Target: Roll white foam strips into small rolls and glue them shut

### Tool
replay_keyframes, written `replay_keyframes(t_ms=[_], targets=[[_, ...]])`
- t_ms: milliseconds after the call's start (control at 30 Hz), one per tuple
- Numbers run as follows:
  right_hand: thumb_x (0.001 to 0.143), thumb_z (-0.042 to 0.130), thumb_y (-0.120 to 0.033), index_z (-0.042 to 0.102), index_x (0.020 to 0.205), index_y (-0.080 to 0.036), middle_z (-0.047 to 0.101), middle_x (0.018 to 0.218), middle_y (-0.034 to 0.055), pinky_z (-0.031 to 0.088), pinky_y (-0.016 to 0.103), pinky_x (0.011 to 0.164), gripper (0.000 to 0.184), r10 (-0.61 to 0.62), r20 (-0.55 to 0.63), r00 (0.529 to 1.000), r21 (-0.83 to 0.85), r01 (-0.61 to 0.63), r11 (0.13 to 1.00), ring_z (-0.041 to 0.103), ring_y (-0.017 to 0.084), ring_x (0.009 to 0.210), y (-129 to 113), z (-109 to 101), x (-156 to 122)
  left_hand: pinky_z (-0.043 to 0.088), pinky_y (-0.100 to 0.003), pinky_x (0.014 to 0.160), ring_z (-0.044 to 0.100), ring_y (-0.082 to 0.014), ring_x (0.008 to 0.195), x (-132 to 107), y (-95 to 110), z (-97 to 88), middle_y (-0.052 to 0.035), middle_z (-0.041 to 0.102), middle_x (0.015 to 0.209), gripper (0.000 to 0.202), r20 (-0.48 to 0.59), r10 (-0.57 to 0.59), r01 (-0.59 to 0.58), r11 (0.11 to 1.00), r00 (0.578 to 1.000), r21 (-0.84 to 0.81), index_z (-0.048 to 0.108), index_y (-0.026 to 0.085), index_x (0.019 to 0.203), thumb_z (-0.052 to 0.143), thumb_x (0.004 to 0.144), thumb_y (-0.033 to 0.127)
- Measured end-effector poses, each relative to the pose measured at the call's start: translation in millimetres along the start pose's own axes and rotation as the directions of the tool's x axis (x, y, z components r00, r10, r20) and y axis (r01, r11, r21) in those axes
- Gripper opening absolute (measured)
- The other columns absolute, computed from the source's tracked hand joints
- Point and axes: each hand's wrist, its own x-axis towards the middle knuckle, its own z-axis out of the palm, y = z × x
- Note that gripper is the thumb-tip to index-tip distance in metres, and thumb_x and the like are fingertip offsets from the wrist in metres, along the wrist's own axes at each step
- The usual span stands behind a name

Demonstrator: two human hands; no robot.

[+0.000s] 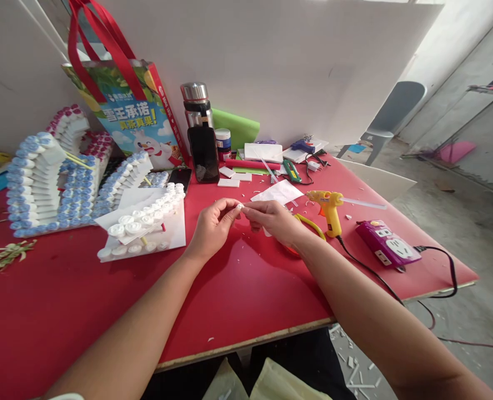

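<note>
Above the red table (246, 289), my left hand (211, 229) and my right hand (275, 221) meet, fingertips nearly touching. Between them is a small white piece (240, 206), perhaps a little rolled flower; it is mostly hidden by the fingers. Both hands pinch it between thumb and forefinger. Left of my left hand stands a white board construction with rows of white rolled roses (132, 228). Close to my right wrist, yellow-handled scissors or pliers (311, 225) lie partly covered. Beyond them rests a yellow hot glue gun (330, 210) with a clear glue stick in its back.
Blue flower-covered structures (34, 183) and a gift bag (134, 122) stand at the left. A phone (204, 155) leans on a steel flask (194, 97). A green cutter (291, 171) and white paper (277, 192) lie behind my hands. A purple power strip (388, 244) trails cords rightward.
</note>
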Motion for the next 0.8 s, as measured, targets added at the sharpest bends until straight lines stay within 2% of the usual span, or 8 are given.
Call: replay_keyframes(t_ms=[67, 133, 233, 367, 467, 600, 667, 800], targets=[[0.094, 0.054, -0.046, 0.059, 0.073, -0.018, 0.042, 0.059, -0.004, 0.029, 0.026, 0.054, 0.036, -0.089, -0.088, 0.992, -0.25, 0.064, 0.966, 0.034, 0.01, 0.056, 1.3, 1.1, -0.2, 0.046, -0.024, 0.067, 0.053, -0.0118, 0.067, 0.4, -2.1, 0.9, -0.0013, 0.063, 0.079, 0.026, -0.014, -0.02, 0.019, 0.999, 1.0, -0.026, 0.068, 0.017, 0.096, 0.062, 0.092, 0.042], [0.093, 0.055, -0.042, 0.058, 0.071, -0.018, 0.043, 0.059, -0.0037, 0.028, 0.026, 0.054, 0.033, -0.169, -0.172, 0.97, -0.411, 0.085, 0.908, 0.035, 0.011, 0.058, 3.5, 2.5, 0.3, 0.045, -0.024, 0.065, 0.052, -0.0114, 0.065, 0.5, -3.6, 2.1, -0.0011, 0.063, 0.077, 0.027, -0.026, -0.034, 0.033, 0.999, 0.999, -0.039, 0.068, 0.017, 0.094, 0.064, 0.091, 0.043], [0.09, 0.059, -0.037, 0.061, 0.071, -0.017, 0.05, 0.061, -0.0022, 0.029, 0.026, 0.055, 0.028, -0.213, -0.277, 0.937, -0.505, 0.047, 0.862, 0.041, 0.011, 0.059, 6.6, 5.4, 0.9, 0.045, -0.023, 0.063, 0.052, -0.0108, 0.063, 0.2, -4.0, 5.1, -0.0011, 0.064, 0.075, 0.027, -0.043, -0.048, 0.046, 0.997, 0.998, -0.055, 0.07, 0.017, 0.093, 0.065, 0.09, 0.044], [0.088, 0.059, -0.032, 0.066, 0.072, -0.017, 0.054, 0.059, -0.0013, 0.03, 0.026, 0.055, 0.023, -0.277, -0.338, 0.9, -0.565, 0.041, 0.824, 0.044, 0.011, 0.056, 9.2, 10.8, -0.2, 0.045, -0.022, 0.059, 0.053, -0.0103, 0.06, -1.6, -2.4, 10.7, -0.0014, 0.066, 0.074, 0.026, -0.081, -0.062, 0.055, 0.995, 0.995, -0.077, 0.071, 0.017, 0.09, 0.068, 0.087, 0.043], [0.087, 0.056, -0.027, 0.067, 0.073, -0.016, 0.055, 0.059, -0.0009, 0.03, 0.025, 0.055, 0.02, -0.375, -0.323, 0.869, -0.651, 0.084, 0.755, 0.043, 0.011, 0.055, 10.7, 13.7, -2.4, 0.045, -0.022, 0.058, 0.056, -0.0106, 0.059, -3.1, -1.4, 12.1, -0.0013, 0.067, 0.072, 0.024, -0.107, -0.063, 0.055, 0.996, 0.992, -0.076, 0.071, 0.017, 0.089, 0.07, 0.086, 0.041], [0.091, 0.053, -0.024, 0.069, 0.079, -0.017, 0.059, 0.063, 0.0005, 0.034, 0.025, 0.059, 0.021, -0.446, -0.188, 0.875, -0.702, 0.198, 0.684, 0.046, 0.011, 0.057, 11.9, 12.8, -5.1, 0.047, -0.022, 0.059, 0.057, -0.011, 0.059, -4.3, -0.2, 9.4, -0.0004, 0.066, 0.068, 0.022, -0.124, -0.056, 0.049, 0.997, 0.991, -0.065, 0.072, 0.017, 0.087, 0.071, 0.085, 0.039], [0.092, 0.052, -0.024, 0.069, 0.082, -0.017, 0.061, 0.066, 0.0015, 0.036, 0.025, 0.061, 0.021, -0.438, -0.156, 0.885, -0.684, 0.224, 0.694, 0.048, 0.012, 0.058, 11.8, 11.3, -5.6, 0.049, -0.023, 0.06, 0.059, -0.0112, 0.059, -4.8, 0.4, 8.6, -0.0004, 0.067, 0.068, 0.021, -0.135, -0.045, 0.037, 0.997, 0.99, -0.061, 0.073, 0.017, 0.087, 0.071, 0.085, 0.037], [0.094, 0.052, -0.029, 0.068, 0.086, -0.018, 0.065, 0.069, 0.0033, 0.037, 0.026, 0.061, 0.022, -0.369, -0.189, 0.91, -0.623, 0.18, 0.761, 0.053, 0.014, 0.06, 10.9, 10.2, -5.4, 0.054, -0.026, 0.065, 0.065, -0.0137, 0.061, -6.7, 0.3, 9.8, -0.0016, 0.071, 0.069, 0.021, -0.157, -0.016, 0.012, 1.0, 0.987, -0.024, 0.075, 0.016, 0.092, 0.07, 0.086, 0.036]])
